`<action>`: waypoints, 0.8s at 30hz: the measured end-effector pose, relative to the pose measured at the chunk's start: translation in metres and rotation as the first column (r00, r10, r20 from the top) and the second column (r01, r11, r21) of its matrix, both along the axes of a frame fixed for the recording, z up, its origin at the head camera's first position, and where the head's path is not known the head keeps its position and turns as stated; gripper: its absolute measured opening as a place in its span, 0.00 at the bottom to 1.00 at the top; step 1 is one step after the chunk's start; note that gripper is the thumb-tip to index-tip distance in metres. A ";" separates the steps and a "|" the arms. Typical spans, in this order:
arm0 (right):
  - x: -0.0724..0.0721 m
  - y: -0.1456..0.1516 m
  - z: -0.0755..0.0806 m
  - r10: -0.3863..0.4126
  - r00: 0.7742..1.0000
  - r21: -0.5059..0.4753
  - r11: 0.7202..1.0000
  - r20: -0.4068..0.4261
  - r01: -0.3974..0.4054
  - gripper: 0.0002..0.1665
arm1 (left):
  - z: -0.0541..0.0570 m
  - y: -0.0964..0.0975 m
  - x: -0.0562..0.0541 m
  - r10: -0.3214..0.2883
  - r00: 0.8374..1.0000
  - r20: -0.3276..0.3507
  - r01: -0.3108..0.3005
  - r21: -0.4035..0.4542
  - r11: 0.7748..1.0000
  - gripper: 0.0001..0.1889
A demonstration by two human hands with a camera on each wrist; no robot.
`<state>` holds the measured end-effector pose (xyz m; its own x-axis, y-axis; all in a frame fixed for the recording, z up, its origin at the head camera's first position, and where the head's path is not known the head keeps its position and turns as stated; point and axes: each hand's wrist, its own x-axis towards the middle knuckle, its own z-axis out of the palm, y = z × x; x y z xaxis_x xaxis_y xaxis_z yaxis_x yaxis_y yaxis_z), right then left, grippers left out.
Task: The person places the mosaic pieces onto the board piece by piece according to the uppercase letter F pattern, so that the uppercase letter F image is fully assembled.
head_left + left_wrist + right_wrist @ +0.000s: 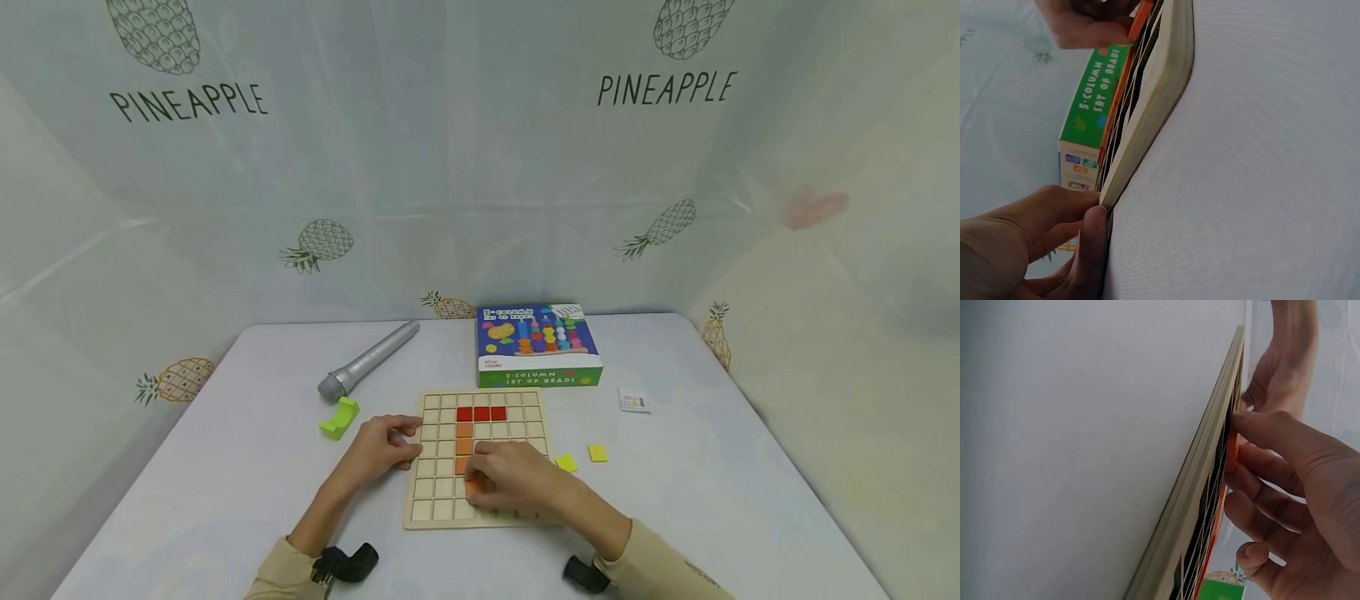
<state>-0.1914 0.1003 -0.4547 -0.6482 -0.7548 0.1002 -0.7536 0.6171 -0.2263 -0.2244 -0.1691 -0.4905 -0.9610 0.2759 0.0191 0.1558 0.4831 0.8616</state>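
White table (225, 467): left hand (378, 446) pinches board (435, 487); right hand (517, 475) pinches orange tile (474, 487), red tiles (482, 414) set beyond it, yellow tiles (597, 453) unplaced rightward.

And here the right hand (517, 475) is covering the lower right part of the wooden board (431, 509), hiding the squares lying beneath it and partly masking the orange tile (473, 488) it is pinching! Over on the right, the white card (633, 401) is bearing print too small to read, and a red smudge (815, 208) is showing only as a blur on the curtain (465, 158). The left sleeve (281, 578) and right sleeve (660, 567) are running off the head view's bottom edge.
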 end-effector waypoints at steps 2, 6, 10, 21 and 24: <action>-0.001 -0.005 -0.001 0.000 1.000 0.006 1.000 -0.012 0.000 0.10 | 0.001 0.001 0.000 0.000 1.000 0.002 0.000 0.001 1.000 0.23; -0.003 -0.011 -0.003 -0.008 0.999 0.024 1.000 -0.052 0.009 0.09 | 0.003 0.002 0.001 -0.001 1.000 0.003 0.001 -0.001 1.000 0.23; -0.004 -0.013 -0.003 -0.012 0.998 0.021 1.000 -0.069 0.013 0.08 | 0.005 0.002 0.001 -0.003 1.000 0.008 0.003 0.008 1.000 0.23; -0.004 -0.016 -0.004 0.000 0.995 0.012 1.000 -0.096 0.001 0.09 | 0.005 0.001 0.002 0.005 1.000 0.010 -0.005 0.011 1.000 0.23; -0.004 -0.016 -0.003 0.006 0.995 0.010 1.000 -0.104 -0.005 0.09 | 0.005 0.001 0.003 0.003 1.000 0.010 -0.003 0.009 1.000 0.23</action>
<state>-0.1950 0.0845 -0.4581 -0.6309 -0.7594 0.1591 -0.7758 0.6151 -0.1405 -0.2219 -0.1678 -0.4857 -0.9620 0.2727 0.0123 0.1458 0.4755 0.8675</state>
